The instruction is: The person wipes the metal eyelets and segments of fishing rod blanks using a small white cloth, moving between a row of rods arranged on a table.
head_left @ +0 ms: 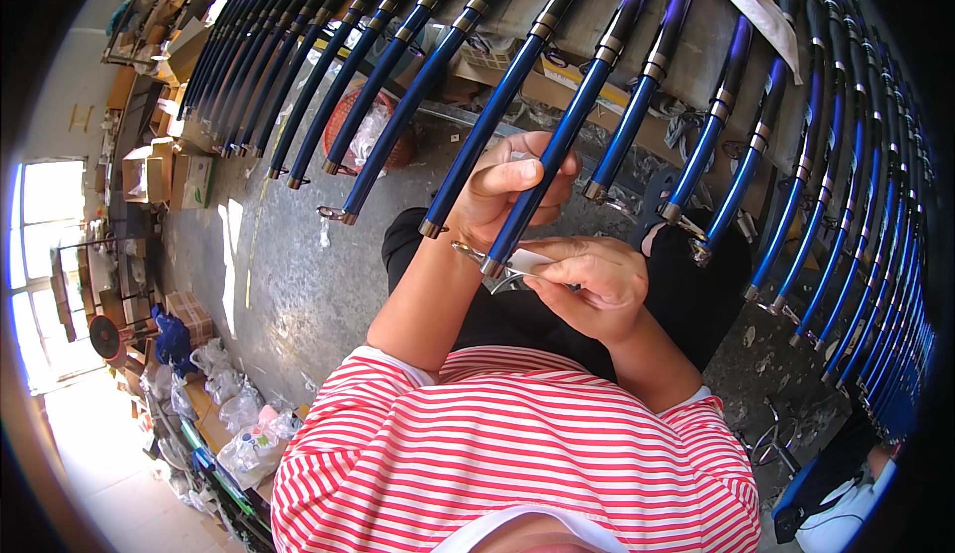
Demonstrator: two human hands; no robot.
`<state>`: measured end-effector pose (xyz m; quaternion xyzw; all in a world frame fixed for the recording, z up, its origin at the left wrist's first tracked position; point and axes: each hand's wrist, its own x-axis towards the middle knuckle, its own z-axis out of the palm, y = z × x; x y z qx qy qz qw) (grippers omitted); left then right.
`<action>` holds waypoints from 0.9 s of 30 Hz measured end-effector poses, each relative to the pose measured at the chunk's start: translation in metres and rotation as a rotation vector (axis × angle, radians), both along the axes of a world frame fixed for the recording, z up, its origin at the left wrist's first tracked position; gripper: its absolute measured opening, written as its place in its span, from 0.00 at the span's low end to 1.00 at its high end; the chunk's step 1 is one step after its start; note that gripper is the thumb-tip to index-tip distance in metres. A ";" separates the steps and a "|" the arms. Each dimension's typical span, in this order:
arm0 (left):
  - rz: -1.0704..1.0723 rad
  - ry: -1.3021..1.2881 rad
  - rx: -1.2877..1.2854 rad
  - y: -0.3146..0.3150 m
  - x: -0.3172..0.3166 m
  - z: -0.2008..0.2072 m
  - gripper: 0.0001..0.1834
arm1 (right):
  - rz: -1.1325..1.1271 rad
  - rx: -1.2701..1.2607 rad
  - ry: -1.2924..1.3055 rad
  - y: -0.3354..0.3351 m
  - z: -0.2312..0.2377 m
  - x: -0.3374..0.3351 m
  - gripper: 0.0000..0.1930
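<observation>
Blue fishing rod (550,177), one at the hands: projects past the near edge of the desk (701,54); long axis slants from that edge down and leftward, toward the wearer.

Left hand (489,193), one: behind the rod's middle stretch, thumb on its left side, fingers curled; whether clamped on the rod cannot be told.

Right hand (600,282), one: nearer the rod's lower end, on its right; fingers pinched together on a white slip (527,261).

White slip, one: at the rod's right flank, just above the end cap (491,268). Rod lies leftward of the right fingers.

Other blue rods: over twenty, crowded at both sides; exact count not legible.

White cloth (758,1): one, on the desk side. Red basket (370,133): one, beyond the rods.
</observation>
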<state>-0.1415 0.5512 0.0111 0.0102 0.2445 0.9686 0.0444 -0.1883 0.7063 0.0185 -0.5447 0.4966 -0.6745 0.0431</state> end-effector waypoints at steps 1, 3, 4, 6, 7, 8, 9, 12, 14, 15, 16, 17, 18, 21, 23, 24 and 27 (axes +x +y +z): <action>-0.010 0.007 -0.011 0.000 0.000 0.000 0.21 | -0.002 -0.001 -0.002 0.000 0.000 0.000 0.07; 0.005 -0.015 -0.033 0.003 -0.003 0.007 0.21 | -0.004 0.000 -0.007 0.000 0.000 0.001 0.07; 0.012 -0.026 -0.044 0.004 -0.004 0.010 0.22 | -0.005 0.000 -0.009 0.001 -0.001 0.001 0.07; 0.005 -0.035 -0.054 0.005 -0.004 0.012 0.23 | -0.010 0.002 -0.006 0.001 0.000 0.000 0.07; 0.002 -0.039 -0.058 0.005 -0.004 0.012 0.24 | -0.012 0.003 -0.004 0.001 0.000 0.000 0.07; -0.001 -0.044 -0.054 0.005 -0.005 0.013 0.24 | -0.012 0.007 -0.006 0.001 0.000 0.000 0.07; -0.004 -0.049 -0.049 0.005 -0.005 0.014 0.25 | -0.013 0.012 -0.007 0.002 0.001 0.000 0.07; -0.034 -0.043 -0.018 0.004 -0.007 0.015 0.27 | -0.012 0.019 -0.014 0.002 0.002 0.000 0.07; -0.050 -0.039 -0.009 0.004 -0.008 0.015 0.27 | -0.007 0.020 -0.017 0.002 0.002 0.000 0.07; -0.053 -0.040 -0.013 0.005 -0.008 0.016 0.28 | -0.002 0.019 -0.017 0.003 0.003 0.000 0.07; -0.055 -0.041 -0.018 0.005 -0.008 0.017 0.28 | 0.002 0.019 -0.017 0.003 0.003 -0.001 0.07; -0.067 -0.036 -0.047 0.004 -0.008 0.017 0.27 | 0.005 0.021 -0.018 0.003 0.004 -0.001 0.07; -0.078 -0.030 -0.076 0.003 -0.008 0.018 0.26 | 0.008 0.024 -0.020 0.003 0.004 -0.001 0.07; -0.095 -0.041 -0.060 0.002 -0.009 0.017 0.28 | 0.008 0.040 -0.006 0.003 0.007 -0.002 0.07; -0.096 -0.026 -0.020 0.003 -0.009 0.016 0.29 | -0.011 0.045 -0.007 0.004 0.007 -0.002 0.07; -0.095 -0.003 -0.001 0.003 -0.009 0.012 0.28 | -0.028 0.042 -0.015 0.005 0.006 -0.001 0.07; -0.049 0.045 0.135 0.008 -0.012 0.003 0.26 | -0.092 0.057 -0.049 0.013 0.008 -0.003 0.07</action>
